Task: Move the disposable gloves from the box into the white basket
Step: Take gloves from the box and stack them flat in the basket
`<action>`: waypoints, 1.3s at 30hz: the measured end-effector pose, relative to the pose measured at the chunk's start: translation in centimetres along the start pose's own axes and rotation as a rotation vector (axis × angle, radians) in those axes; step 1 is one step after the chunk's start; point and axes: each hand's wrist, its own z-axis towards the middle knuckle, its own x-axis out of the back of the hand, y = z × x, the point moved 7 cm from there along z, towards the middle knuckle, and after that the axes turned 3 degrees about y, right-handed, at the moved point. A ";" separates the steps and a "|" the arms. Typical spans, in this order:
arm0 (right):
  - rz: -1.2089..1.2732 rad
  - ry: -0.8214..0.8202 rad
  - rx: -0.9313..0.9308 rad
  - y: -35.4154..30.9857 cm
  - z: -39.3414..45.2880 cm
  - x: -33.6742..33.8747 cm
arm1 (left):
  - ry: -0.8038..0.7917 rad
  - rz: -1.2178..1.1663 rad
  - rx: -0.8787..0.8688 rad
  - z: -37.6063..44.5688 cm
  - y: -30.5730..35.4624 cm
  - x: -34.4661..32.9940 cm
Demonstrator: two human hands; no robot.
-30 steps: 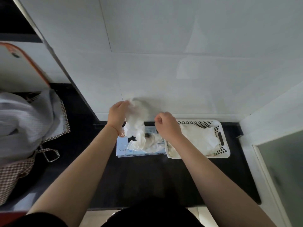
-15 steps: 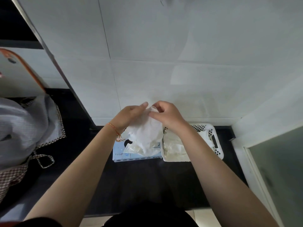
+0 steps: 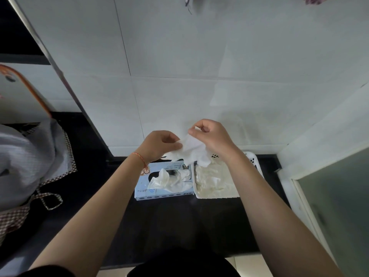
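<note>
A thin white disposable glove (image 3: 190, 151) hangs between both hands, above the seam of box and basket. My left hand (image 3: 159, 144) pinches its left edge and my right hand (image 3: 211, 136) pinches its top corner. Below stands the light blue glove box (image 3: 157, 191) with more crumpled gloves (image 3: 169, 179) sticking out of its dark opening. Right beside it, touching, sits the white perforated basket (image 3: 252, 158), with several gloves (image 3: 214, 181) piled inside. My right forearm hides part of the basket's right side.
Box and basket stand on a black counter (image 3: 179, 220) against a white tiled wall (image 3: 199, 76). A grey cloth with checked trim (image 3: 30, 166) lies heaped at the left. A frosted glass panel (image 3: 339, 206) borders the right side.
Both hands have shifted right with the glove, from above the box toward the basket. The glove is stretched out less and hangs lower. The camera has tilted slightly.
</note>
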 end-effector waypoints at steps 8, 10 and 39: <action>-0.023 -0.153 -0.111 1.0 -0.2 0.4 | 0.066 0.112 0.006 -0.1 -0.6 0.4; 0.005 -0.235 -0.195 2.1 -0.3 0.2 | 0.175 0.113 -0.011 -0.1 -0.5 1.2; -0.065 0.024 -0.457 18.9 -3.9 8.7 | -0.235 0.423 0.163 6.0 -4.9 -15.4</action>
